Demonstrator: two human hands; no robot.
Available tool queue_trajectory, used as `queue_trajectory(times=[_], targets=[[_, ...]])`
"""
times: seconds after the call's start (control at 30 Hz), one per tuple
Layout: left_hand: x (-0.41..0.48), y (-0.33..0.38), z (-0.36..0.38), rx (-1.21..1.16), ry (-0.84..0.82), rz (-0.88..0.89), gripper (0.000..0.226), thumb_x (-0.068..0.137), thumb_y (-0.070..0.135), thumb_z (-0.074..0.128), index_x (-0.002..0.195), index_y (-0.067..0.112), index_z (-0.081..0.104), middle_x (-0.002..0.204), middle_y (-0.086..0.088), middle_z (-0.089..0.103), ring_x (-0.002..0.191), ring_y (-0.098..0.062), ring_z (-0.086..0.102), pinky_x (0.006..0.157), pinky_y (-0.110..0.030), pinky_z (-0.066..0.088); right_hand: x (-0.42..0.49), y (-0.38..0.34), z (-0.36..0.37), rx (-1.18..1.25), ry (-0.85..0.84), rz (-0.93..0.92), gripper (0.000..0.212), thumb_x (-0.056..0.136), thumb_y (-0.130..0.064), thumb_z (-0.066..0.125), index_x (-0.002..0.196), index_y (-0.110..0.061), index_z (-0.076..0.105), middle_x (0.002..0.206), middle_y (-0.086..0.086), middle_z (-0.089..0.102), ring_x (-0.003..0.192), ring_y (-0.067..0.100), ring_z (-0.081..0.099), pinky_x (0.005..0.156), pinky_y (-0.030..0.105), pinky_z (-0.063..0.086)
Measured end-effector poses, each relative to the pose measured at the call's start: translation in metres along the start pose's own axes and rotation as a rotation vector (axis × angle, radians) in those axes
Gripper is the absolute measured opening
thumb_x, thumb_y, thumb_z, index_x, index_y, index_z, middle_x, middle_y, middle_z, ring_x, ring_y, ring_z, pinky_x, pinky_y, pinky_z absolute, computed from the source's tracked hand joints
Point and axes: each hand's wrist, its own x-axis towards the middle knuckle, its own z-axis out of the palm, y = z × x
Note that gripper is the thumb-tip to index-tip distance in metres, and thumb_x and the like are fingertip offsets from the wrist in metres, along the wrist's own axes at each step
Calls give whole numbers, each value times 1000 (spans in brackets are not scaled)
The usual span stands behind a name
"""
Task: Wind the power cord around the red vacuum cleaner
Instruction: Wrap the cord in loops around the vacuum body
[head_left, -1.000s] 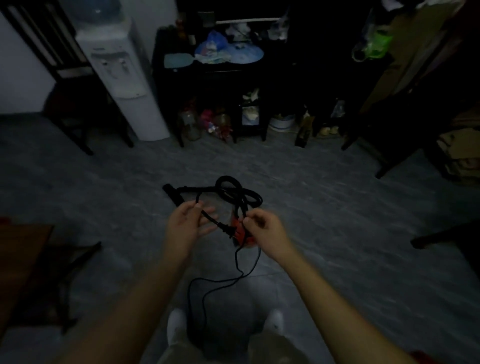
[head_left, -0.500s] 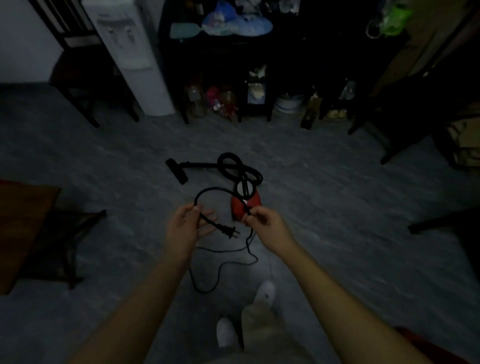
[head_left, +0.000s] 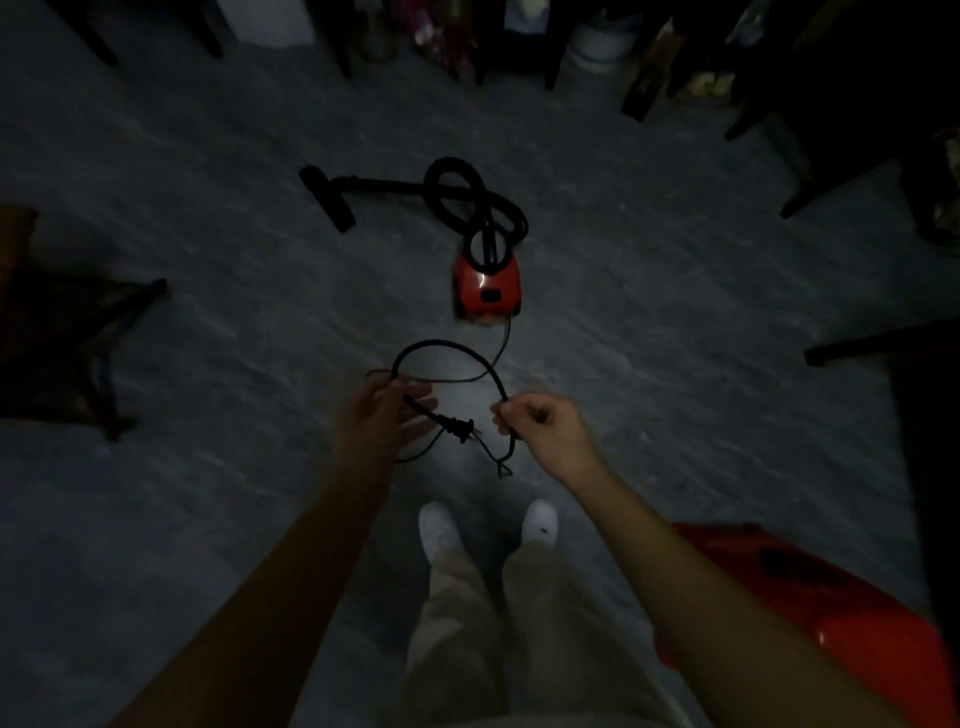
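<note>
A small red vacuum cleaner (head_left: 487, 285) sits on the grey floor ahead of me, its black hose (head_left: 467, 200) coiled behind it and the floor nozzle (head_left: 327, 200) lying to the left. The black power cord (head_left: 447, 349) arches in a loop between my hands. My left hand (head_left: 387, 410) holds the cord just behind the plug (head_left: 458, 427), which points right. My right hand (head_left: 543, 423) is closed on the cord further along, with slack hanging below it. A thin stretch of cord runs from the vacuum's rear toward the loop.
Dark furniture legs and cluttered shelves (head_left: 519, 36) line the far side. A dark stool (head_left: 67, 343) stands at the left, a chair leg (head_left: 872, 345) juts in at the right, and a red plastic seat (head_left: 831, 613) is by my right arm. My white shoes (head_left: 488, 530) are below.
The view has tilted down and the vacuum now lies farther from my hands. The cord loop between my hands has widened, my right hand having moved right, off the vacuum.
</note>
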Motion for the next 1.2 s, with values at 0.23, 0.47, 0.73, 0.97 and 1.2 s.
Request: queue_trajectory(times=[0.23,0.47,0.73,0.97,1.2], targets=[[74,-81,-14,-27,97,-5,12,99,19,55,97,14,67,98,-13,77,92,-31,75,72,-38,60,95,86,22,39,-55,59,7,91,-6,68,96,-4,72,92,20,72,83,24,66,90,40,56],[165,-202,-11,-241,194,-137,15,102,16,49,104,7,61,107,-18,74,99,-31,73,83,-46,60,184,200,40,-21,-97,13,9,90,-5,69,98,-2,73,94,15,73,82,17,68,80,25,57],[264,-283,-2,-471,92,-120,15,102,14,50,111,5,59,101,-13,76,95,-27,75,72,-39,62,273,274,45,119,-44,-127,8,90,-2,67,93,-8,72,81,4,74,67,11,72,65,21,58],[342,-283,23,-530,-16,-26,14,105,16,44,111,10,55,109,-13,69,89,-21,76,71,-36,62,350,298,44,142,55,-296,23,88,1,68,99,-19,73,91,8,75,78,17,71,77,29,58],[404,-262,63,-564,-152,83,16,106,8,34,106,9,50,113,-19,67,96,-26,73,66,-36,62,409,265,25,39,136,-516,24,94,5,58,116,5,66,100,14,74,86,14,73,74,24,59]])
